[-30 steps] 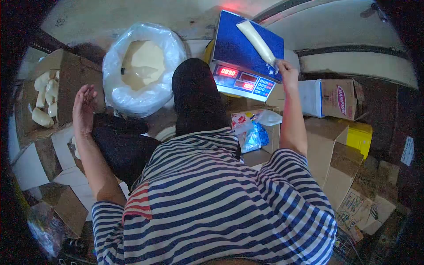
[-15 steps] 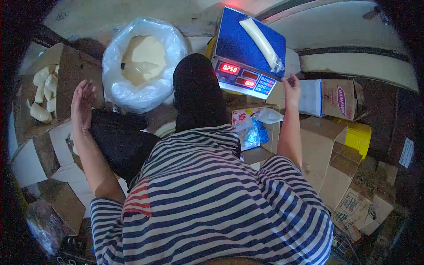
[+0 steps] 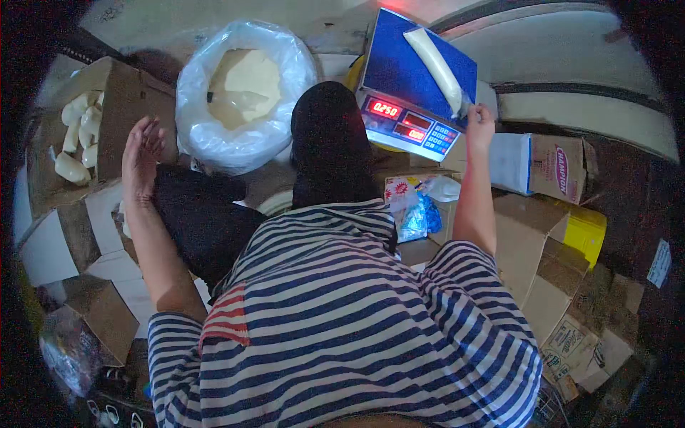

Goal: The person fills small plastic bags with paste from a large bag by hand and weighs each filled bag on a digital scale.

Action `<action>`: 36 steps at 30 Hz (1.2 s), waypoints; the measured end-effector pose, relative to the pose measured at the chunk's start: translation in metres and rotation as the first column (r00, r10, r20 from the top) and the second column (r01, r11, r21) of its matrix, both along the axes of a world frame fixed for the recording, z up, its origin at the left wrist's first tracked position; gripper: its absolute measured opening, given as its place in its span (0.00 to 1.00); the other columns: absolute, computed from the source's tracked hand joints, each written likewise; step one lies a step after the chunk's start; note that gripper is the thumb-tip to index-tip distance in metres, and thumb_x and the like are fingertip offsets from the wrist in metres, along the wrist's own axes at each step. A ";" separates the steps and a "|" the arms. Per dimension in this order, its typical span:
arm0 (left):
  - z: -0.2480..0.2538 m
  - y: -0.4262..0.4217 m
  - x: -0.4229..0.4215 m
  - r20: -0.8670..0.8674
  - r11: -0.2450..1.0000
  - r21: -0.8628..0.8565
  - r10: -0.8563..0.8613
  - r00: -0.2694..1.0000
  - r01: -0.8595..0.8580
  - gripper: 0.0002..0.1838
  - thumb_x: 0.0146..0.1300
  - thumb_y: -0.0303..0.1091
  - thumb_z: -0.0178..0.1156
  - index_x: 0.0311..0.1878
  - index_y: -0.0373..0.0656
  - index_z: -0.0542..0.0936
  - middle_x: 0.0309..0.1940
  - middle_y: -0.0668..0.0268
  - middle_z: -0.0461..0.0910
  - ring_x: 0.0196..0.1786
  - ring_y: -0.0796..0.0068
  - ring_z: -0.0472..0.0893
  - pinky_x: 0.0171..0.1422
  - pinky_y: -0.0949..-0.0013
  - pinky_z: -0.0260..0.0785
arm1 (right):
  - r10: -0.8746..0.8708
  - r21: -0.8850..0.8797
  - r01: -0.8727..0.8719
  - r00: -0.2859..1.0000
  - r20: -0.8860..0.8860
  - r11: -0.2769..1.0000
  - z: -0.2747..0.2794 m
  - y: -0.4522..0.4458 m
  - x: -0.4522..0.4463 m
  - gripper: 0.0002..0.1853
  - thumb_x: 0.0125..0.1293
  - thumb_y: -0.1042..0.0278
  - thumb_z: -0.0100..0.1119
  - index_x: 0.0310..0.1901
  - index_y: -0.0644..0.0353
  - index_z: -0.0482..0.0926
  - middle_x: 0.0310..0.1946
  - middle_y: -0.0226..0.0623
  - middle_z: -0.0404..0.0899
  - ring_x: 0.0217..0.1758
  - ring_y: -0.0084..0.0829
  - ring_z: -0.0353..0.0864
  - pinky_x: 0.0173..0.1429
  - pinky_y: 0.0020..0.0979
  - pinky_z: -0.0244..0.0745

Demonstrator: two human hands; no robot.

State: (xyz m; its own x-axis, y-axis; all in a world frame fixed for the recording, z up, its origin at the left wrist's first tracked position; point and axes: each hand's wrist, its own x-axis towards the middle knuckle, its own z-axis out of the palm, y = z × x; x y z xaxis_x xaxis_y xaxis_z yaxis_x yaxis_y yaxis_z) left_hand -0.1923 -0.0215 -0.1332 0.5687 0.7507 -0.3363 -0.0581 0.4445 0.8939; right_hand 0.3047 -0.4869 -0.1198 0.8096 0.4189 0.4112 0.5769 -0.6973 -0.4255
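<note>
A long, narrow plastic bag of cream-coloured powder (image 3: 435,70) lies slanted across the blue pan of a digital scale (image 3: 389,64). The red display reads 0.250. At the pan's right corner, the fingers of my right hand (image 3: 480,125) are pinched on the loose plastic end of that bag. My left hand (image 3: 143,151) hangs with its fingers apart and nothing in it, between a cardboard box (image 3: 139,118) and my knee. Beyond it stands a large clear plastic sack (image 3: 196,128) holding cream powder (image 3: 260,75), with a partly buried, see-through scoop-like object inside.
Several filled bags (image 3: 82,125) lie in the cardboard box at left. To the right are a CHAMPION carton (image 3: 556,167), a yellow container (image 3: 586,235) and more cardboard. An open box by my right forearm holds blue and clear plastic packaging (image 3: 421,214).
My right hand has moved up from the scale's corner to the bag's loose end and closed on it. My left hand stays open. The whole view has shifted slightly.
</note>
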 end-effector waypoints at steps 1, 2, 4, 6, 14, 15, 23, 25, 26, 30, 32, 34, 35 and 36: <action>0.002 -0.001 0.001 -0.005 1.000 0.002 0.001 1.000 -0.001 0.25 0.64 0.47 0.51 0.60 0.43 0.67 0.58 0.60 0.69 0.57 0.66 0.71 0.64 0.63 0.59 | -0.007 0.053 0.004 0.998 0.067 0.999 0.000 0.003 0.002 0.11 0.56 0.63 0.60 0.33 0.63 0.78 0.33 0.44 0.76 0.39 0.42 0.77 0.45 0.38 0.70; 0.002 -0.002 0.002 -0.006 1.000 0.018 -0.010 1.000 0.010 0.25 0.64 0.47 0.51 0.59 0.42 0.67 0.58 0.61 0.69 0.56 0.67 0.71 0.61 0.64 0.59 | -0.040 0.037 0.038 0.998 0.057 0.999 0.008 0.010 0.002 0.11 0.56 0.61 0.58 0.34 0.60 0.79 0.32 0.42 0.76 0.38 0.42 0.76 0.46 0.39 0.69; 0.007 -0.006 0.008 -0.010 0.999 0.035 -0.020 1.000 0.020 0.25 0.64 0.48 0.51 0.59 0.42 0.67 0.57 0.62 0.70 0.55 0.69 0.71 0.59 0.65 0.60 | -0.001 -0.012 0.002 0.989 0.147 1.000 0.026 0.023 0.017 0.12 0.57 0.60 0.57 0.35 0.59 0.79 0.32 0.42 0.77 0.39 0.42 0.76 0.47 0.40 0.68; 0.017 -0.012 0.016 -0.042 1.000 0.010 0.018 0.999 -0.018 0.24 0.64 0.47 0.52 0.58 0.41 0.68 0.56 0.61 0.71 0.54 0.69 0.72 0.58 0.65 0.61 | 0.042 -0.114 -0.011 0.963 0.268 0.993 0.061 0.045 0.024 0.13 0.58 0.59 0.55 0.38 0.58 0.79 0.32 0.42 0.76 0.41 0.43 0.75 0.51 0.41 0.66; 0.062 -0.033 0.059 0.006 0.965 0.228 -0.136 0.991 0.131 0.22 0.60 0.35 0.57 0.56 0.37 0.71 0.50 0.62 0.74 0.52 0.72 0.74 0.56 0.72 0.64 | 0.423 -0.334 -0.263 0.632 0.649 0.905 0.194 0.186 -0.019 0.09 0.56 0.68 0.51 0.30 0.67 0.74 0.41 0.46 0.76 0.45 0.42 0.73 0.49 0.36 0.67; 0.081 -0.040 0.067 0.004 0.908 0.375 -0.201 0.980 0.185 0.20 0.60 0.32 0.57 0.55 0.37 0.72 0.49 0.63 0.75 0.51 0.73 0.74 0.56 0.73 0.63 | 0.426 -0.329 -0.272 0.636 0.644 0.904 0.209 0.199 -0.039 0.09 0.56 0.68 0.51 0.30 0.67 0.74 0.41 0.46 0.76 0.45 0.42 0.73 0.49 0.36 0.67; 0.208 -0.112 0.116 -0.010 0.384 0.918 -0.235 0.972 0.102 0.18 0.50 0.20 0.55 0.48 0.36 0.76 0.41 0.62 0.75 0.34 0.69 0.76 0.39 0.70 0.70 | 0.768 0.194 -0.760 0.639 0.047 0.621 0.219 0.259 -0.204 0.07 0.50 0.73 0.52 0.30 0.67 0.72 0.51 0.52 0.69 0.53 0.48 0.69 0.59 0.36 0.63; 0.200 -0.107 0.108 0.029 0.475 0.878 -0.184 0.983 0.063 0.15 0.51 0.22 0.57 0.45 0.35 0.76 0.36 0.66 0.75 0.33 0.74 0.75 0.39 0.74 0.68 | 0.822 0.124 -0.836 0.548 0.153 0.535 0.194 0.281 -0.225 0.08 0.50 0.72 0.53 0.32 0.65 0.75 0.52 0.51 0.68 0.55 0.48 0.68 0.60 0.40 0.61; 0.192 -0.099 0.100 0.038 0.505 0.862 -0.163 0.986 0.050 0.14 0.52 0.22 0.58 0.44 0.34 0.76 0.34 0.67 0.75 0.32 0.75 0.74 0.39 0.75 0.67 | 0.843 0.052 -0.863 0.503 0.190 0.503 0.185 0.293 -0.236 0.09 0.50 0.71 0.54 0.34 0.64 0.76 0.52 0.51 0.67 0.56 0.47 0.67 0.62 0.43 0.60; 0.147 -0.053 0.028 -0.128 0.678 0.711 -0.134 0.983 0.185 0.17 0.60 0.26 0.56 0.53 0.35 0.74 0.51 0.63 0.73 0.54 0.74 0.72 0.59 0.73 0.62 | 0.877 0.011 -0.878 0.476 -0.069 0.478 0.186 0.332 -0.295 0.11 0.52 0.69 0.53 0.35 0.63 0.79 0.53 0.51 0.66 0.62 0.48 0.60 0.64 0.58 0.48; 0.137 -0.051 0.009 -0.047 0.713 0.693 -0.103 0.994 0.107 0.14 0.60 0.25 0.55 0.50 0.35 0.75 0.46 0.64 0.76 0.49 0.76 0.73 0.55 0.74 0.64 | 0.939 0.175 -0.926 0.343 0.017 0.334 0.179 0.349 -0.313 0.11 0.53 0.69 0.52 0.35 0.63 0.79 0.53 0.51 0.66 0.64 0.48 0.57 0.64 0.61 0.45; 0.133 -0.048 -0.016 -0.094 0.630 0.775 0.177 0.980 -0.039 0.12 0.62 0.26 0.54 0.48 0.34 0.76 0.47 0.63 0.76 0.49 0.74 0.74 0.55 0.74 0.64 | 0.976 0.237 -0.948 0.218 0.003 0.211 0.180 0.360 -0.329 0.11 0.55 0.68 0.51 0.37 0.64 0.78 0.53 0.51 0.66 0.64 0.47 0.57 0.64 0.62 0.44; 0.131 -0.044 -0.031 -0.126 0.626 0.779 0.205 0.971 -0.031 0.12 0.62 0.26 0.54 0.48 0.34 0.76 0.47 0.63 0.76 0.49 0.74 0.74 0.55 0.74 0.64 | 0.979 0.238 -0.950 0.199 -0.043 0.203 0.180 0.363 -0.335 0.12 0.55 0.67 0.53 0.39 0.63 0.78 0.53 0.51 0.67 0.63 0.48 0.59 0.64 0.59 0.46; 0.126 -0.040 -0.047 0.028 0.655 0.734 0.239 0.971 -0.182 0.11 0.63 0.26 0.53 0.47 0.34 0.76 0.47 0.62 0.76 0.49 0.74 0.74 0.56 0.74 0.64 | 0.979 0.238 -0.951 0.181 -0.089 0.197 0.180 0.366 -0.341 0.13 0.56 0.65 0.54 0.40 0.62 0.78 0.53 0.51 0.67 0.62 0.49 0.60 0.64 0.56 0.49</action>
